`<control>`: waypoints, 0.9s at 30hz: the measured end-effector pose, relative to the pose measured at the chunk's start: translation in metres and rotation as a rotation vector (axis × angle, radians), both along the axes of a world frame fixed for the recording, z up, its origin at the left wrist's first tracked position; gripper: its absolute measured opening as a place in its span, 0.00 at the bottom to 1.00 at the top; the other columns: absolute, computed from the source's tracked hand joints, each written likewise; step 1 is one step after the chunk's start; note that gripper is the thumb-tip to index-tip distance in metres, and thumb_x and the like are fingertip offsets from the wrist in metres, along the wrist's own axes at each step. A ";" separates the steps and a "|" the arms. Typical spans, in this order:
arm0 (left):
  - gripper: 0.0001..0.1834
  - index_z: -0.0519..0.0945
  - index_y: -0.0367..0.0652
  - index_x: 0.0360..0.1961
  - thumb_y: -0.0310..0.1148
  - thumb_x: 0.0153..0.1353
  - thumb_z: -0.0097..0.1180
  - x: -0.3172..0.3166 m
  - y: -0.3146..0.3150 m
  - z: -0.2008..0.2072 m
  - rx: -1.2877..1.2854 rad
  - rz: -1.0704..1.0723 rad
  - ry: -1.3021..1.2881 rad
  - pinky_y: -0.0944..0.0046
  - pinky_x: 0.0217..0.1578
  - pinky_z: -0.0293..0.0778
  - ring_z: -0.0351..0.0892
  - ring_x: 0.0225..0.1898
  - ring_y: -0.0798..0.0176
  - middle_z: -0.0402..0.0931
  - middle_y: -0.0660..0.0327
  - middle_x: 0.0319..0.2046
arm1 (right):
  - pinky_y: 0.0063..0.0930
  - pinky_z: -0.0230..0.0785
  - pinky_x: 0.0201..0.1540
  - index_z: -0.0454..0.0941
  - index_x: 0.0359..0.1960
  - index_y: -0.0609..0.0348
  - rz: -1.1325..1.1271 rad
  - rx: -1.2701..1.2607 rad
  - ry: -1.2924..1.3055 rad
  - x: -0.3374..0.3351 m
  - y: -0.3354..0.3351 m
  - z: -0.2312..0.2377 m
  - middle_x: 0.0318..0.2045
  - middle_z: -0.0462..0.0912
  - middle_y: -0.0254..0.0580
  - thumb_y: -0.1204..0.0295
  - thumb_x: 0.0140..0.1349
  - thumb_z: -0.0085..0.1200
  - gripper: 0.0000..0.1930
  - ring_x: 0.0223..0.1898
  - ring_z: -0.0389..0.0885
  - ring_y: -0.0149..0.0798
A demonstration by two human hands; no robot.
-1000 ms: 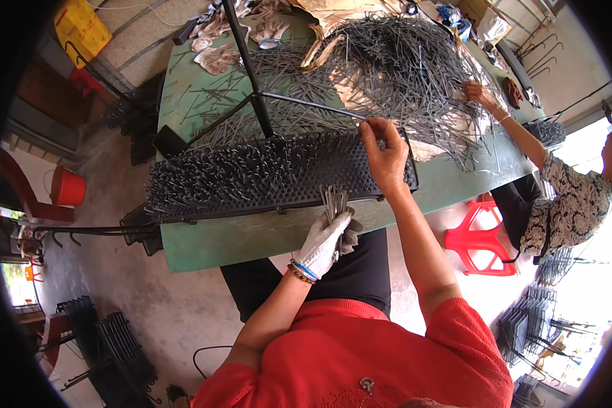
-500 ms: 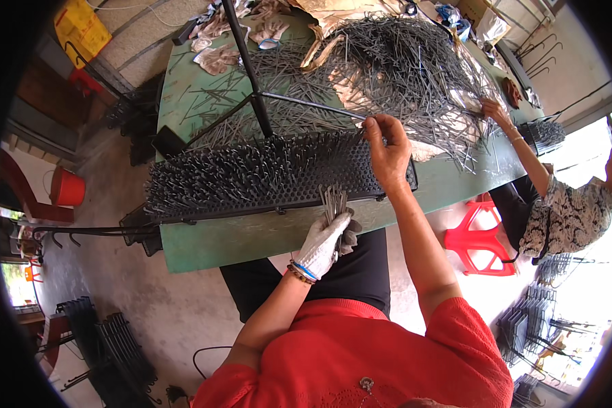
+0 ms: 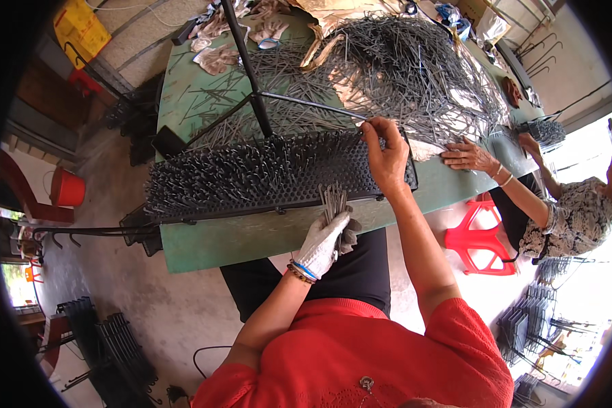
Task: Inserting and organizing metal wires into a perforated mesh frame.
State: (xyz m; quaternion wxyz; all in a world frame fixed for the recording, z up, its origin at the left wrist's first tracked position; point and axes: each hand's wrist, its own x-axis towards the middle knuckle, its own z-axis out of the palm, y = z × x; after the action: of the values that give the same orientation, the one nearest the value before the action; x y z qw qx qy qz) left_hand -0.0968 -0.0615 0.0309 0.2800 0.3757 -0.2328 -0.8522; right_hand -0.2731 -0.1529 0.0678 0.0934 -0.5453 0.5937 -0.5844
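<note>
My left hand (image 3: 319, 250), in a white knit glove, is closed around a bundle of thin metal rods (image 3: 332, 198) that stick up out of the fist. In front of it lies a long black perforated rack (image 3: 350, 178), its left part densely filled with upright dark rods (image 3: 207, 178). Toward the right, rows of bare holes show. My bare right hand (image 3: 389, 158) is over the rack's right end, thumb and fingertips pinched together at its far edge. Whatever the pinch holds is too small to make out.
A heap of loose dark rods (image 3: 404, 64) covers the far green table (image 3: 251, 245). A black metal frame (image 3: 253, 88) rises behind the rack. Used gloves (image 3: 216, 59) lie at the back left. A co-worker's hand (image 3: 470, 157) rests on the right, above a red stool (image 3: 479, 238).
My right hand has shifted slightly left along the rack's far edge. My left hand stays put. The co-worker's hand has come nearer from the heap, and their other hand now shows.
</note>
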 end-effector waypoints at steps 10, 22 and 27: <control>0.10 0.75 0.45 0.42 0.39 0.66 0.51 -0.002 0.000 0.008 0.005 0.008 -0.048 0.75 0.20 0.72 0.76 0.21 0.76 0.80 0.63 0.29 | 0.26 0.72 0.36 0.76 0.37 0.63 0.082 -0.071 0.176 0.004 0.001 0.002 0.30 0.82 0.43 0.76 0.59 0.59 0.07 0.30 0.81 0.35; 0.15 0.73 0.38 0.48 0.36 0.65 0.52 0.001 0.000 0.000 0.018 0.015 -0.012 0.74 0.19 0.75 0.79 0.24 0.70 0.79 0.55 0.34 | 0.26 0.73 0.37 0.76 0.40 0.63 0.092 -0.067 0.153 0.005 0.001 0.001 0.32 0.83 0.45 0.78 0.57 0.60 0.10 0.32 0.83 0.39; 0.12 0.74 0.41 0.45 0.37 0.65 0.52 -0.003 0.001 0.005 0.018 0.025 -0.025 0.74 0.18 0.74 0.78 0.22 0.72 0.80 0.58 0.31 | 0.26 0.73 0.39 0.77 0.42 0.62 0.040 -0.085 0.135 0.004 0.003 -0.004 0.33 0.83 0.44 0.78 0.57 0.60 0.11 0.33 0.83 0.38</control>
State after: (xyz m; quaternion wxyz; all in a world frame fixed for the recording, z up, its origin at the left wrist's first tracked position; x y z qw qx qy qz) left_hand -0.0995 -0.0601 0.0359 0.2844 0.3915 -0.2240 -0.8460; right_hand -0.2688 -0.1495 0.0641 0.0414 -0.5987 0.5623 -0.5690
